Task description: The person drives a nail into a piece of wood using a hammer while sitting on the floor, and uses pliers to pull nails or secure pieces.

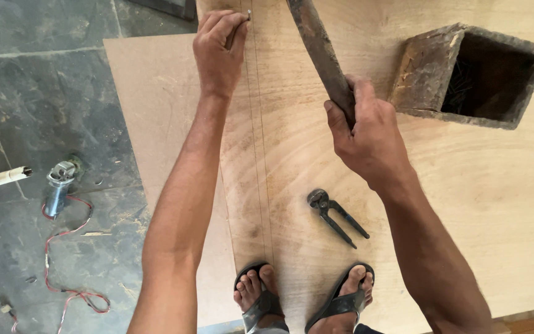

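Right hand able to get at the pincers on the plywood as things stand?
Probably not right away: the right hand is wrapped around a worn wooden handle. The pincers lie uncovered on the plywood sheet just below that wrist, so the path itself looks free.

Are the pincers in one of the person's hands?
No, the pincers lie loose on the plywood while the right hand grips a hammer handle and the left hand pinches a nail.
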